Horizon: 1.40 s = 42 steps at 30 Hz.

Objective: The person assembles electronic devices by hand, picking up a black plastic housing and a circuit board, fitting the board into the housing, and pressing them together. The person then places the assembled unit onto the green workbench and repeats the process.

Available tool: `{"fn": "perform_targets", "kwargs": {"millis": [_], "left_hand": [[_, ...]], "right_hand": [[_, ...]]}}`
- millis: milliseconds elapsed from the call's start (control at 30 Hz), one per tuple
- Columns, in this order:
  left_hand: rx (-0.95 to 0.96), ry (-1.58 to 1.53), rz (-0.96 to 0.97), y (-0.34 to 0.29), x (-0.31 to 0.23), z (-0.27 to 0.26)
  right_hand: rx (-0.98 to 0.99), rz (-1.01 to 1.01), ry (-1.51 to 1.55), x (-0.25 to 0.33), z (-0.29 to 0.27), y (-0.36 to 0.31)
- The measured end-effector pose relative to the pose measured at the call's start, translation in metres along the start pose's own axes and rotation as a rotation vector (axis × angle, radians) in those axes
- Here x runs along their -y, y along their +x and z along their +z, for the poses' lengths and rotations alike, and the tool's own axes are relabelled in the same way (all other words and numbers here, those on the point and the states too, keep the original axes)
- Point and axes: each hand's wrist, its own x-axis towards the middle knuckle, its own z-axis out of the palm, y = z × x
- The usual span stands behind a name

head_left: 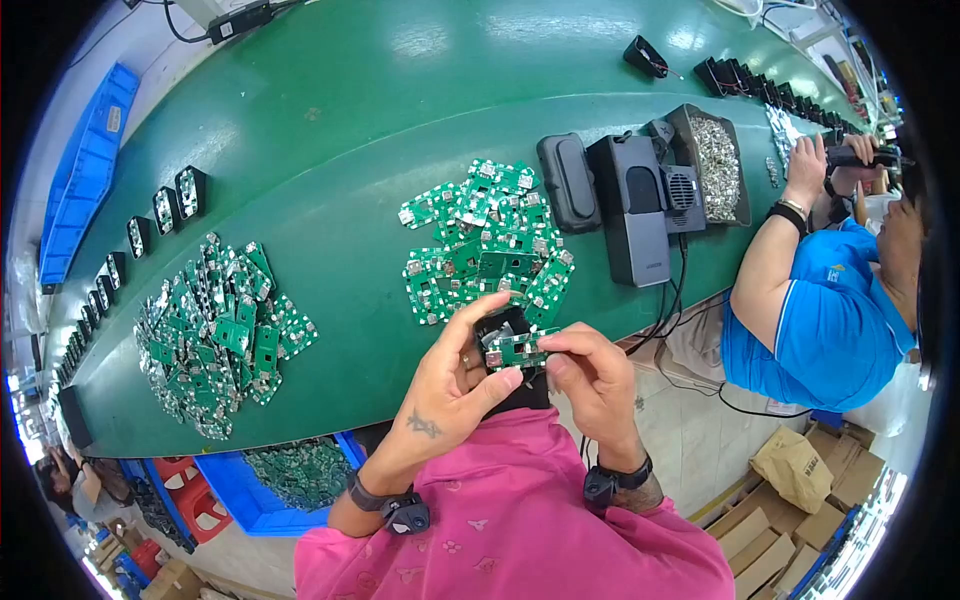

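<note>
Green workbench [330, 110] curving across most of the view, seen from above by a person in a pink shirt [520, 520]. On the bench to the left lies a wide heap of small green circuit boards [215, 325], with a row of small black housings [160, 210] beyond it toward the far left edge. Straight ahead, a second, flatter spread of circuit boards [485, 240] sits near the bench's front edge. Just right of that spread stand a dark rounded case [568, 182], a grey box-shaped device [640, 205] and a black tray of small metal parts [715, 165]. Under the bench at lower left, a blue bin [255, 490] holds more green boards. At far right a co-worker in a blue shirt [825, 320] leans over the bench.

Close to the chest, both hands meet over the bench's front edge. The left hand [450, 375] is curled around a small black housing [503, 330], thumb and fingers wrapped about it. The right hand [595, 375] pinches one green circuit board [520, 348] between thumb and fingertips, the board lying against the housing. Each wrist wears a dark band.
</note>
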Motion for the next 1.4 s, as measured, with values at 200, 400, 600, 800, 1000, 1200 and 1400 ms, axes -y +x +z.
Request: {"fn": "perform_targets", "kwargs": {"millis": [200,400,600,800,1000,1200,1400], "left_hand": [[0.0,0.05,0.004,-0.001,0.0,0.003],[-0.04,0.119,-0.05,0.0,0.001,0.002],[-0.041,0.093,-0.043,0.0,0.008,0.003],[-0.054,0.045,0.024,0.001,0.009,0.003],[-0.084,0.026,-0.07,0.0,0.002,0.004],[-0.102,0.054,-0.043,0.001,0.008,0.003],[-0.084,0.156,-0.032,0.001,0.011,0.005]], "right_hand": [[-0.088,0.242,0.319,0.004,0.005,0.002],[-0.09,0.06,0.034,0.0,0.007,0.007],[-0.072,-0.103,-0.109,0.003,0.012,0.016],[-0.191,0.122,0.043,-0.002,0.014,0.007],[-0.143,0.164,0.069,-0.003,0.014,0.007],[-0.161,0.021,-0.067,0.008,0.014,0.016],[-0.056,-0.062,-0.149,0.006,0.013,0.02]]}}
